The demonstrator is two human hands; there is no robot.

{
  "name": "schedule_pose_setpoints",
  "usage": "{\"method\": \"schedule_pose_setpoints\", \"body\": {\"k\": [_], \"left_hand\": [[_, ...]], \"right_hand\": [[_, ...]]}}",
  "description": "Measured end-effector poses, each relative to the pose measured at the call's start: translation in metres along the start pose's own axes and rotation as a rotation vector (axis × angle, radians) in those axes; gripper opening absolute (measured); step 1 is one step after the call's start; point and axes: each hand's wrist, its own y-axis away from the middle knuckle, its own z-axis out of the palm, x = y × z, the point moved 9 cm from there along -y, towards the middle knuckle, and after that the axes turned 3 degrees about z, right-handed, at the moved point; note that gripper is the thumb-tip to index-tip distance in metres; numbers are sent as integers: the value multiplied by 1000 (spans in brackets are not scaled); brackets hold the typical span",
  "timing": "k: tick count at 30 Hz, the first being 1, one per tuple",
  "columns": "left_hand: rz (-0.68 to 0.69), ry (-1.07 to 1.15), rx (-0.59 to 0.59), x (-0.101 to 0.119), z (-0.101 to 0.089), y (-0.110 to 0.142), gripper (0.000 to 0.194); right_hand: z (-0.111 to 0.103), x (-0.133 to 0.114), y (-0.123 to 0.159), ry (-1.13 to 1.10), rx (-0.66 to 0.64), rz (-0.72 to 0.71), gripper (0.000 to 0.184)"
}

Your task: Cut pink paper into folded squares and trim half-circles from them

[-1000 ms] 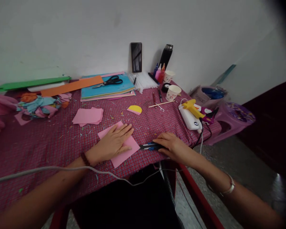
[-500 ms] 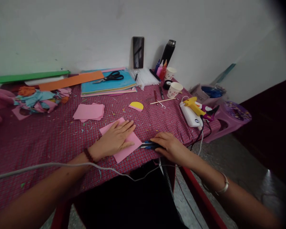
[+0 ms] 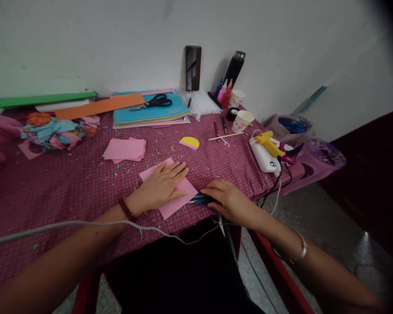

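My left hand [image 3: 163,185] lies flat with fingers stretched out on a pink paper square [image 3: 173,210], pressing it to the table. My right hand [image 3: 227,198] is curled over a slim blue-and-black tool with two legs [image 3: 199,199]. Its front end is beside the right corner of the square; the palm hides the rest, so I cannot tell its exact kind. A folded yellow-and-pink half circle [image 3: 189,142] sits beyond my hands. To the left is a small stack of pink paper squares [image 3: 124,149].
Scissors [image 3: 155,101] rest on coloured sheets [image 3: 170,114] at the back. Paper scraps [image 3: 57,133] are heaped at left. Cups [image 3: 243,121], a wooden stick [image 3: 225,136] and a yellow glue gun [image 3: 268,144] are at right. A white cable [image 3: 85,223] crosses in front of me.
The view has shifted slightly. The two legs of the tool under my right hand look closer together now. My left hand stays flat on the pink square.
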Motion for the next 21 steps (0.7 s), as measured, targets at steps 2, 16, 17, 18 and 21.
{"method": "schedule_pose_setpoints", "body": {"k": [2,16,17,18,21], "left_hand": [[1,2,-2,1,0,0,69],[-246,50,101,-36,-8,8,54],[-256,20,79,-37,-5,8,55],[-257,-4,63,-37,-3,8,55],[-257,-38,41,-35,0,7,56]], "right_hand": [[2,-4,-2,-4,-15,-3,33],[4,-4,6,-17,-20,4,35],[4,-6,5,-12,-18,5,35],[4,-7,4,-8,-16,5,35],[5,-15,-3,-2,-17,-6,35]]}}
